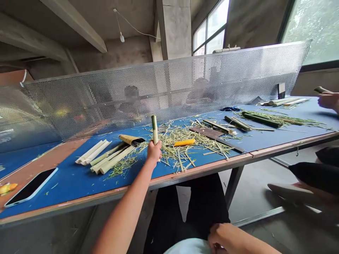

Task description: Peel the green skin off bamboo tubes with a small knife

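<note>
My left hand (154, 151) is closed around an upright split bamboo piece (154, 124), green at its upper end and pale lower down. The piece stands over the near part of the blue table, beside a heap of bamboo shavings (172, 135). On that heap lies a yellow-handled cutter (184, 142). Down at my lap, by the hem of my pale shirt, rests my right hand (225, 237) with its fingers curled. The fingertips are partly hidden, and I cannot make out whether anything is in them.
Pale bamboo strips (113, 160) and a hollow bamboo piece (129, 139) lie left. Right of the heap are a cleaver (208, 133) and green bamboo pieces (262, 119). A phone (31, 187) sits far left. A perforated metal screen (169, 90) stands behind. Another person's hand (328, 100) holds bamboo at right.
</note>
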Tool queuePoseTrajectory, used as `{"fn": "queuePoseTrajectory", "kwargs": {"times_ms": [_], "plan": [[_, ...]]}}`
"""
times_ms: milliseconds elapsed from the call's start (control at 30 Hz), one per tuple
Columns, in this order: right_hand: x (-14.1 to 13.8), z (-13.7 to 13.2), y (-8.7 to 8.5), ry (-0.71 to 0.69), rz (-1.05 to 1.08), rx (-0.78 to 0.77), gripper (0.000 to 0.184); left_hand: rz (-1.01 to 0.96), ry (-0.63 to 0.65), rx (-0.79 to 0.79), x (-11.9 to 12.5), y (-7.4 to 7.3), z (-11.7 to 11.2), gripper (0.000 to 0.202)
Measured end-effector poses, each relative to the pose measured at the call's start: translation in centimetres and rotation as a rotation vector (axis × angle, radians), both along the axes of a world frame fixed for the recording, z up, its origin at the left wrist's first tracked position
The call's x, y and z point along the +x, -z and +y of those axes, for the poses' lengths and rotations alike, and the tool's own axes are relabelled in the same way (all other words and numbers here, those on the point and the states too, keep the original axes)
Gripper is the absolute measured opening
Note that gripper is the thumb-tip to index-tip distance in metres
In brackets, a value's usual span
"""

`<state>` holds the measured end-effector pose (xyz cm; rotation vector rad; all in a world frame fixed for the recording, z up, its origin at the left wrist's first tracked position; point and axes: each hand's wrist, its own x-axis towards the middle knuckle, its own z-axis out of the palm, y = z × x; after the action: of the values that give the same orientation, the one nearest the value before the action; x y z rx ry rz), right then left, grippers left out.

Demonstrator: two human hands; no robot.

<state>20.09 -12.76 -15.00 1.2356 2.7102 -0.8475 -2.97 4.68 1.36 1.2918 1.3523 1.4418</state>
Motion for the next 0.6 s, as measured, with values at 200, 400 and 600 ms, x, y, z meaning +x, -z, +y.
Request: {"fn": "queuePoseTrajectory", "kwargs": {"times_ms": [200, 400, 600], "plan": [[0.7, 4.2, -14.1, -0.075, 0.17, 0.015, 0.021, -0.009, -0.002, 0.006, -0.3, 0.0, 0.0, 0.021], [-0.5, 13.1, -21.2, 0.379, -0.092, 0.89, 0.044, 0.003, -0.005, 0.016, -0.5, 0.1, 0.1, 0.023], [-4.5, 22.2, -18.6, 0.13, -0.198, 0.832, 0.029, 0.03, -0.017, 0.023, -0.6, 0.3, 0.2, 0.019]]}}
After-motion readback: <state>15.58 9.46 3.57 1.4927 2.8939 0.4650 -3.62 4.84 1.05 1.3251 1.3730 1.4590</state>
